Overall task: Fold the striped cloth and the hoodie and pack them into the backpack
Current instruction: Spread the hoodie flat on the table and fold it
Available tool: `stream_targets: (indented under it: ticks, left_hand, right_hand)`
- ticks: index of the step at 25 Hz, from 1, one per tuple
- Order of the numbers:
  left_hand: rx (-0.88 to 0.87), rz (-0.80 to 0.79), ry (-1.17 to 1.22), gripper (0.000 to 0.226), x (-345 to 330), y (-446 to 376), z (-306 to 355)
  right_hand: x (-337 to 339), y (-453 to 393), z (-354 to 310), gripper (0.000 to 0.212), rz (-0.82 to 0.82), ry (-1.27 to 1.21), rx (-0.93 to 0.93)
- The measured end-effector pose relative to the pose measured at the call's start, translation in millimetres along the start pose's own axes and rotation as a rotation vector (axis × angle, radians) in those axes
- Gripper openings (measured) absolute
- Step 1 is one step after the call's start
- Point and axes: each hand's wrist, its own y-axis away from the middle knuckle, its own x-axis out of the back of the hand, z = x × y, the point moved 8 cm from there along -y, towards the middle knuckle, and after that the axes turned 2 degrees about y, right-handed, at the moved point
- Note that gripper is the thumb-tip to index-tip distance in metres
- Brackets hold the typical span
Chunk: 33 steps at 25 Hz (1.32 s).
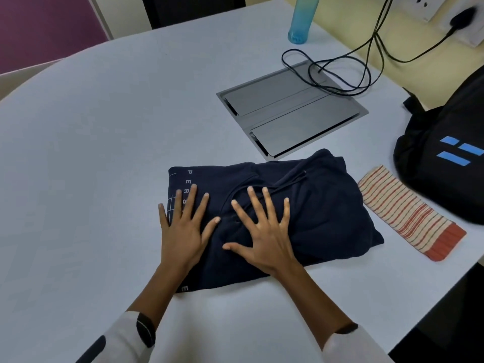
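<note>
A dark navy hoodie (pixel 327 205) lies folded into a bundle on the white table, with white letters along its left edge and its drawstring on top. My left hand (pixel 183 229) rests flat on its left part, fingers spread. My right hand (pixel 264 231) lies flat on its middle, fingers spread too. Neither hand grips anything. To the right of the hoodie lies the striped cloth (pixel 408 210), folded into a narrow strip, cream with orange stripes and an orange end. The black backpack (pixel 445 158) with blue bars stands at the right edge, beyond the cloth.
A grey metal cable hatch (pixel 288 111) is set into the white table (pixel 91 153) just behind the hoodie. Black cables (pixel 340 74) loop over it toward a wall socket. A blue bottle (pixel 302 19) stands at the back. The table's edge runs close on the right.
</note>
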Motion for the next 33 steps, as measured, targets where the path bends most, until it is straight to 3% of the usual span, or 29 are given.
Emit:
stream_targets:
  ticks: [7,10,13,16,19,22,26,29,33]
  left_hand:
    - [0.042,0.036,0.299,0.065,-4,5,-18]
    - [0.280,0.103,0.551,0.055,6,24,-28]
    - [0.510,0.086,0.565,0.054,10,43,-38]
    - [0.669,-0.072,0.753,0.045,10,41,-54]
    - [0.821,-0.291,1.045,0.062,9,43,-62]
    - [0.834,-0.486,1.068,0.073,8,54,-55]
    - [0.808,-0.568,1.084,0.065,-2,72,-45]
    - [0.814,-0.476,1.177,0.051,-2,66,-51]
    - [0.750,-0.367,1.239,0.053,6,36,-65]
  right_hand:
    - [-25,0,4,0.087,-0.117,0.097,0.067]
    - [-31,-1,3,0.087,-0.180,0.072,0.064]
    - [-21,-3,9,0.086,-0.163,0.010,0.087]
    - [1,4,37,0.085,-0.087,-0.037,-0.016]
    - [-2,27,80,0.089,-0.112,0.028,-0.199]
    - [-14,46,89,0.090,-0.174,0.059,-0.212]
    - [-3,55,18,0.094,-0.085,-0.010,-0.066]
    - [-11,69,-76,0.098,-0.073,-0.172,0.122]
    - [-40,86,-164,0.102,-0.186,-0.105,0.179]
